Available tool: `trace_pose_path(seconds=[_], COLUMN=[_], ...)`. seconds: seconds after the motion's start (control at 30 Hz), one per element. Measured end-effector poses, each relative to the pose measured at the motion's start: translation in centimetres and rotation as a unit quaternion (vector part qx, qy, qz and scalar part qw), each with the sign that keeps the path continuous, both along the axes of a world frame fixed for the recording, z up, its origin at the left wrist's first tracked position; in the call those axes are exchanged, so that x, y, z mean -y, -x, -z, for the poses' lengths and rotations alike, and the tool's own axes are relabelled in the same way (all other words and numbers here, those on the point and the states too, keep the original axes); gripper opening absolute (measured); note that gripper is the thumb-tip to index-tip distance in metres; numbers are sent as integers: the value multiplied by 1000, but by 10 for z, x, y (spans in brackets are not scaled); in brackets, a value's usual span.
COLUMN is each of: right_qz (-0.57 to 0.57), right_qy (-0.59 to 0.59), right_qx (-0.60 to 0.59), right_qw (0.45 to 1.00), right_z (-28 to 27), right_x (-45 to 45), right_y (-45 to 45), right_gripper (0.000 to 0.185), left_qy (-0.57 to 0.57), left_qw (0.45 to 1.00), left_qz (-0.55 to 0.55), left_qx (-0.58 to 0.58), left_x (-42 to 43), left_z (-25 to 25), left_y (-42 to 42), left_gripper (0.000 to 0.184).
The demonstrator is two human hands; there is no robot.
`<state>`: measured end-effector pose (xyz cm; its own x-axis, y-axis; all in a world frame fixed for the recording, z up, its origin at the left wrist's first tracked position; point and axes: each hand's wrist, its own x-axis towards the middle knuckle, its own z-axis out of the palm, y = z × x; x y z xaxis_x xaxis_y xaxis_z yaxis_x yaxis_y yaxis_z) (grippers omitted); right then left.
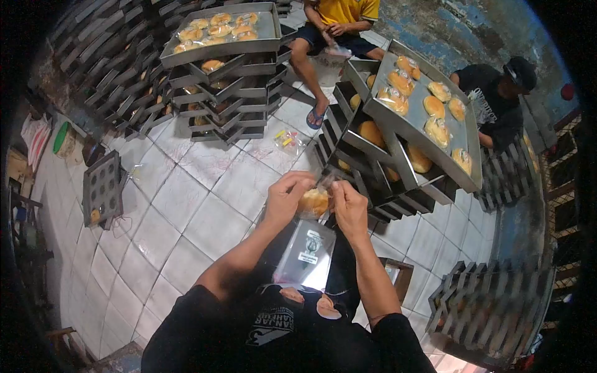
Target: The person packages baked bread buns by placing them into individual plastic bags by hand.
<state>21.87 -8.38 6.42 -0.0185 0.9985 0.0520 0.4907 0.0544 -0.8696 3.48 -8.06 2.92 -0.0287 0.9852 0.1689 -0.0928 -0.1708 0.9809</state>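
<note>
In the head view, a golden bread bun [313, 203] sits inside a clear plastic bag [325, 181] between my two hands. My left hand [288, 196] is closed, pinching the bag's upper left side. On the other side, my right hand [349, 208] grips the bag near its top right, fingers closed. Below them, a stack of clear printed bags [306, 255] rests on my lap. Close to my right hand stands a pile of metal trays [403, 149], its top one carrying several buns [434, 107], some of them in clear wrap.
Another tray stack [219, 93], topped with wrapped buns [214, 30], stands at the back. One person in a yellow shirt [348, 9] sits beyond, another in black [494, 93] at the right. A moulded pan [102, 186] lies left on the tiled floor [193, 211]. More trays [491, 304] stand lower right.
</note>
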Motion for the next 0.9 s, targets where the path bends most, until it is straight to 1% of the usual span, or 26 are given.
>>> trace_pose_path(seconds=[0.03,0.07,0.1,0.13,0.17,0.2,0.23,0.27,0.3,0.33,0.37,0.4,0.43,0.47,0.5,0.53,0.57,0.63,0.67,0.7,0.73,0.77,0.8,0.83,0.87,0.9], right_qz=[-8,-23,-17,-12,-4,-9,11,20,22,-1,-4,-4,-4,23,-14,18,52,68,75,69,66,65,51,87,148,169], right_qy=[1,-116,-171,-223,-268,-262,-144,-12,117,115,143,178,206,234,300,309,317,308,286,224,161,99,-51,-134,-256,-270], right_qx=[17,49,57,62,66,39,-16,-118,-217,-233,-239,-244,-249,-256,-302,-360,-417,-483,-515,-494,-470,-444,-288,-157,-98,31], right_qw=[1000,992,983,973,961,964,989,993,969,966,960,953,946,938,905,880,850,817,804,837,865,888,955,975,950,947], right_z=[-5,-13,-30,-48,-53,-43,-29,-21,-15,-9,3,19,36,53,74,74,75,52,38,27,16,7,-6,-43,-81,-104], right_x=[-1,1,1,3,8,-2,-14,-24,-28,-20,-10,8,23,41,57,70,81,86,79,72,67,64,50,38,21,7], right_y=[0,2,6,11,14,10,4,-6,-15,-18,-21,-25,-27,-22,-25,-15,-2,6,3,-5,-16,-28,-52,-69,-71,-94], right_gripper=[27,27,28,31,34,35,38,38,39,38,37,35,34,30,24,23,22,22,22,22,22,22,21,21,20,18], left_qy=[-62,-31,-5,25,60,87,113,134,68,-2,-66,-47,17,72,127,205,220,246,234,219,206,199,196,196,184,171], left_qw=[997,999,999,997,995,989,983,975,979,977,968,980,988,990,989,976,971,956,949,939,925,910,892,870,892,938], left_qz=[-19,-33,-51,-70,-85,-118,-146,-175,-177,-184,-192,-153,-129,-104,-77,-41,-16,47,66,89,114,107,97,86,104,117], left_qx=[-49,12,10,5,-1,-10,-23,-35,-75,-111,-147,-117,-87,-55,-23,59,91,154,203,251,297,348,397,444,399,277], left_x=[-3,-3,-4,-3,0,-3,-14,-18,-10,-3,7,19,33,45,51,52,52,41,30,21,8,-2,-3,-5,-10,-9], left_z=[-2,-4,-19,-34,-38,-32,-22,-16,-17,-23,-22,-6,12,30,48,56,64,48,42,36,20,5,-29,-50,-44,-34], left_y=[-1,-5,-4,-1,2,4,7,9,11,15,20,26,31,34,36,36,39,35,28,19,7,-5,-21,-31,-33,-33], left_gripper=[26,19,19,19,19,19,21,22,23,24,24,23,22,22,21,19,19,19,17,17,20,22,26,31,41,42])
